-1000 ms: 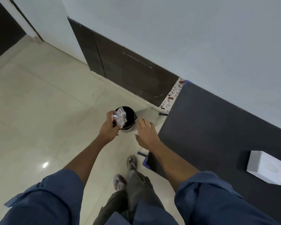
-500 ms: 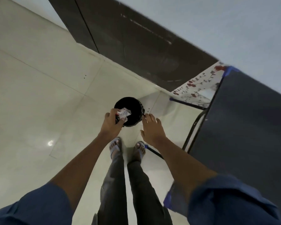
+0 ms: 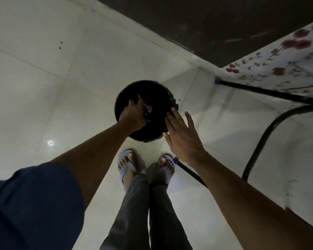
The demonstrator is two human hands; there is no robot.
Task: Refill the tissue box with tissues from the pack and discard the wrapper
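Discard step: left hand (image 3: 134,114) reaches down into the black bin (image 3: 157,123), fingers closed on the crumpled wrapper (image 3: 147,110); right hand (image 3: 183,136) open, flat, empty beside the rim. Next, I'd say: let go, pull the arm clear; tissue box not in view.

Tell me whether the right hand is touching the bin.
Cannot tell. In the head view the right hand overlaps the bin's rim, but no contact or gap shows plainly.
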